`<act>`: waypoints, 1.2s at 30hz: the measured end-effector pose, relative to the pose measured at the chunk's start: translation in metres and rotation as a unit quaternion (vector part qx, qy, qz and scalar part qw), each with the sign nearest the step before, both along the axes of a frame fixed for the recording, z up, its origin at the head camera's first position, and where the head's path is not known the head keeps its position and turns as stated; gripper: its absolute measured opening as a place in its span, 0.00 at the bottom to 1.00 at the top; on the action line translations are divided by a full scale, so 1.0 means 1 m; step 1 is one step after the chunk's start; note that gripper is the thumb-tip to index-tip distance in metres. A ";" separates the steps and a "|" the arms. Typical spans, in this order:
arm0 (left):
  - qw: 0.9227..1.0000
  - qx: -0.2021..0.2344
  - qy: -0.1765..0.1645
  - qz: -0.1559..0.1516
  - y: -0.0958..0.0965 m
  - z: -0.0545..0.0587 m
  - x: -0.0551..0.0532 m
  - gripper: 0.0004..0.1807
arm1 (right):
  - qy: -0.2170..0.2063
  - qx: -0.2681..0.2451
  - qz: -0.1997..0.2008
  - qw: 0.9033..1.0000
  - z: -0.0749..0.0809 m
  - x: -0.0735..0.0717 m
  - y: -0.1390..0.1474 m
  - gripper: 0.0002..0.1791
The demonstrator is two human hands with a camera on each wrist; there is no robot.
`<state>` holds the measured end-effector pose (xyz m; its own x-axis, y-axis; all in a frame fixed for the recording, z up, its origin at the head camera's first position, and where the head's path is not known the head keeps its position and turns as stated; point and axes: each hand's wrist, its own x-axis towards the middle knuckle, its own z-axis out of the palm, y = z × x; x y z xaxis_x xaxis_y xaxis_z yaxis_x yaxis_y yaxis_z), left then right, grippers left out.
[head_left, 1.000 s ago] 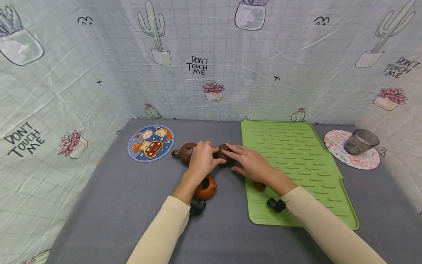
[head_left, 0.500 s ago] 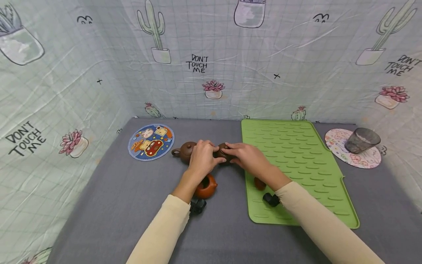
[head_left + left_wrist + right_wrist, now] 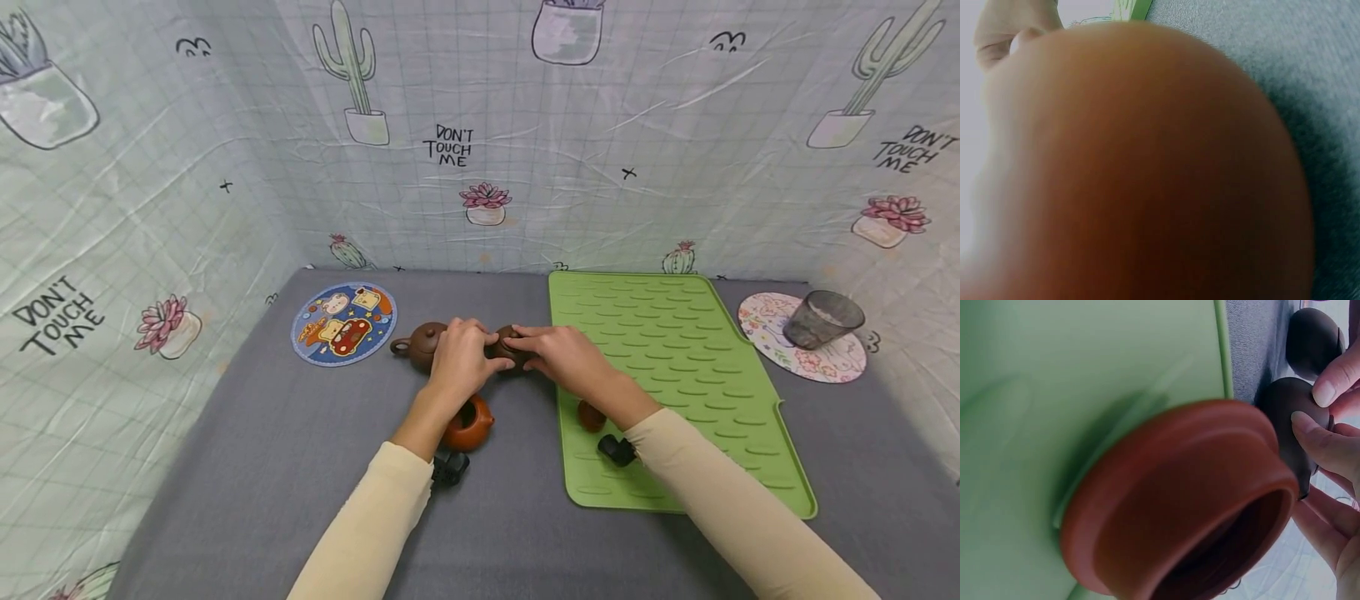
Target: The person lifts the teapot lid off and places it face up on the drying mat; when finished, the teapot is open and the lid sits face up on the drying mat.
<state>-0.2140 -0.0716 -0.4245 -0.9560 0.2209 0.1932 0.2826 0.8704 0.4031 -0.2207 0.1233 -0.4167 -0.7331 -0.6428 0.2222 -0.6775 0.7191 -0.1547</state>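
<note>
Two dark brown teapots stand side by side in the head view. The right-hand dark brown teapot (image 3: 510, 348) is between my hands. My left hand (image 3: 457, 354) grips its left side with thumb and fingers, hiding part of the other dark teapot (image 3: 422, 345). From the right, my right hand (image 3: 568, 357) holds the same pot, fingers near its top and thumb lower down. In the right wrist view, both thumbs press on this dark teapot (image 3: 1286, 415). An orange-red teapot (image 3: 472, 437) with an uncovered round opening sits below my left hand.
A reddish-brown lid (image 3: 591, 416) lies on the green mat (image 3: 660, 317) under my right forearm. At the left is a blue cartoon coaster (image 3: 315, 312). A floral coaster (image 3: 772, 312) at the right bears a tilted grey cup (image 3: 825, 321).
The fingers of my right hand have drawn in from a spread pose and closed on the dark teapot. My left hand has stayed in place.
</note>
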 end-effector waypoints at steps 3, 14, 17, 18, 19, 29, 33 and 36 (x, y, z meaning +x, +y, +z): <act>1.000 -0.003 -0.003 0.003 0.000 0.000 0.000 0.29 | -0.004 -0.001 -0.001 1.000 0.000 0.000 0.000 0.28; 1.000 0.000 -0.010 0.007 0.001 -0.002 -0.001 0.29 | -0.026 -0.031 0.000 0.999 0.003 -0.004 0.002 0.30; 1.000 0.003 -0.012 0.007 0.001 -0.002 0.000 0.29 | -0.030 -0.039 0.001 0.999 0.003 -0.006 0.004 0.30; 1.000 0.003 -0.012 0.008 0.001 -0.003 0.000 0.29 | -0.029 -0.042 0.002 0.999 0.003 -0.006 0.005 0.29; 1.000 0.003 -0.012 0.008 0.001 -0.003 0.000 0.29 | -0.027 -0.048 0.005 0.998 0.003 -0.006 0.006 0.28; 1.000 0.002 -0.012 0.011 0.001 -0.001 0.000 0.29 | 0.001 -0.081 -0.003 0.997 0.009 -0.003 0.009 0.23; 1.000 0.007 -0.008 0.008 0.001 -0.002 0.000 0.29 | 0.007 -0.096 -0.005 0.995 0.010 -0.001 0.012 0.21; 1.000 0.007 -0.006 0.008 0.001 -0.002 0.000 0.29 | 0.011 -0.107 -0.003 0.994 0.011 0.000 0.014 0.21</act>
<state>-0.2142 -0.0707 -0.4264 -0.9615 0.2032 0.1849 0.2641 0.8690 0.4183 -0.2206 0.1369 -0.4056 -0.7302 -0.5750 0.3690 -0.6782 0.6756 -0.2892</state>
